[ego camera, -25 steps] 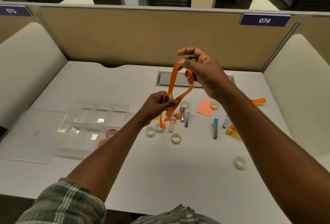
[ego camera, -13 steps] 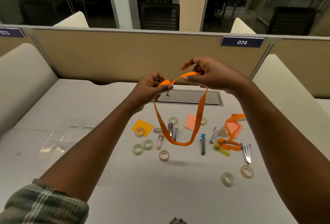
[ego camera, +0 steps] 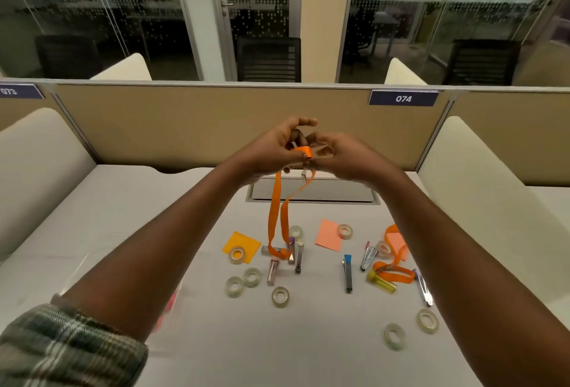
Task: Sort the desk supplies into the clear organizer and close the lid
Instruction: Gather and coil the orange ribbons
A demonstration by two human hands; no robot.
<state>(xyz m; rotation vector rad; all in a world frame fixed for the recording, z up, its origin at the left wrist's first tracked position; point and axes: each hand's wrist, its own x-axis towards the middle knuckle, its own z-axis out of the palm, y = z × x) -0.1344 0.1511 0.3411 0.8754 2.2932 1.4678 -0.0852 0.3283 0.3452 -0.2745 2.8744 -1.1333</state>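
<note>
While both arms reach toward 12 o'clock, the left hand (ego camera: 271,152) and the right hand (ego camera: 348,160) meet high above the far middle of the surface (ego camera: 138,217), each pinching the top of a long orange fabric lanyard (ego camera: 274,217). Its upper end is folded into a short flat bend between the fingertips. From there the strap hangs as a narrow loop, long axis upright. Its closed bend points toward 6 o'clock and ends at a cluster of small silver metal clips (ego camera: 297,258); whether it touches them cannot be told.

On the pale grey surface, an orange square sticky note (ego camera: 243,240) lies at 9 o'clock of the clips and a pink sticky note (ego camera: 328,237) at 2 o'clock, each with a clear tape roll on it. More tape rolls are scattered nearer. At 3 o'clock a second orange lanyard (ego camera: 394,274) curls over a yellow plastic tube (ego camera: 382,283). A grey metal cable hatch (ego camera: 314,192) sits at 12 o'clock, before a tan partition (ego camera: 185,127) bearing a dark label 074 (ego camera: 403,98). Beyond it stand glass walls and a black mesh chair (ego camera: 268,59).
</note>
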